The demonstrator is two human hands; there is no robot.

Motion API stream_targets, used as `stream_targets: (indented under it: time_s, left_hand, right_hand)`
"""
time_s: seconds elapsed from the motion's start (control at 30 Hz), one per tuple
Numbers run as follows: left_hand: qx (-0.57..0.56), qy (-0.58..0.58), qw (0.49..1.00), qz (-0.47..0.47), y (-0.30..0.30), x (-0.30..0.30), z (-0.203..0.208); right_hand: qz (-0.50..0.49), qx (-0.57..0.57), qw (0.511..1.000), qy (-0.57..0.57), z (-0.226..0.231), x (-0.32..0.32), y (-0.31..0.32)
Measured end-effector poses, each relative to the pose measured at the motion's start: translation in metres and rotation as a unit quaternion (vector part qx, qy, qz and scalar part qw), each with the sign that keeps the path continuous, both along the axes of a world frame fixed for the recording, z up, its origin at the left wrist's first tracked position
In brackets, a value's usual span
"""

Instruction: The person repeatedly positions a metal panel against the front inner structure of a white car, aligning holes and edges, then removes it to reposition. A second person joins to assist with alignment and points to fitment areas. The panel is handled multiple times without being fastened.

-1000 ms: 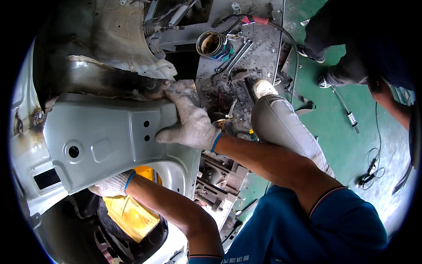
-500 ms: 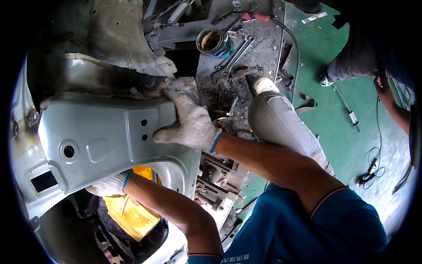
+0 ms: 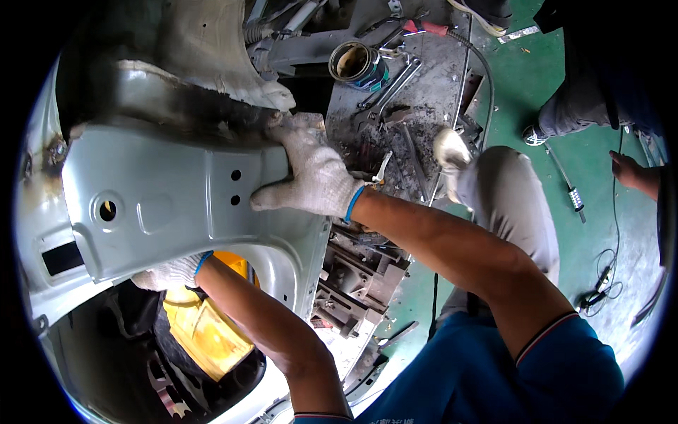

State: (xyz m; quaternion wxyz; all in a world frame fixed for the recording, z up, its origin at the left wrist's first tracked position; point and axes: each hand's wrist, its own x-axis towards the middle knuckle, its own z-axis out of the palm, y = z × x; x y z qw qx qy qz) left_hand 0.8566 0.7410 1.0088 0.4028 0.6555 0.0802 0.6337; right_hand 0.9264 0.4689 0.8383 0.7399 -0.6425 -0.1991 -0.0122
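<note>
A pale grey-green sheet-metal car body panel [image 3: 162, 205] with round holes lies below a scorched, rusty body edge [image 3: 183, 113]. On its right end is my right hand [image 3: 307, 173] in a white knit glove with a blue cuff. The thumb presses the panel's face, apart from the fingers, which reach over the end toward the scorched edge. My left hand [image 3: 169, 274], gloved alike, grips the panel's lower edge from beneath, with its fingers partly hidden. Below that hand a yellow object [image 3: 205, 336] sits inside the body opening.
A grimy metal surface [image 3: 431, 78] holds an open can [image 3: 357, 65], wrenches [image 3: 392, 88] and scraps. A red-handled tool [image 3: 427, 28] trails a cable. Another person's hand [image 3: 628, 172] and leg [image 3: 575, 109] are at right, near a rod-like tool [image 3: 568, 187] and cable on the green floor.
The panel's lower part has shifted upward in view, with both my hands still on it. My bent leg and shoe have moved right. The other person's hand is slightly lower.
</note>
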Motion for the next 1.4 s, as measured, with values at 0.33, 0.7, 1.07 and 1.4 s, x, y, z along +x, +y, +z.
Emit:
stream_targets:
  time_s: [0.33,0.7,1.07,1.4]
  left_hand:
    - [0.131,0.148,0.952,0.233,-0.051,0.008,-0.005]
    - [0.16,0.118,0.939,0.282,-0.044,0.008,-0.003]
    - [0.162,0.126,0.936,0.286,-0.039,0.011,0.0]
    - [0.102,0.152,0.94,0.288,-0.048,0.013,-0.005]
  right_hand:
    - [0.06,0.075,0.992,0.082,-0.012,0.0,0.015]
    - [0.033,0.067,0.997,0.021,-0.018,0.001,0.015]
    - [-0.011,0.055,0.998,-0.017,-0.02,0.005,0.02]
    - [-0.018,-0.019,0.999,-0.032,0.006,-0.004,-0.015]
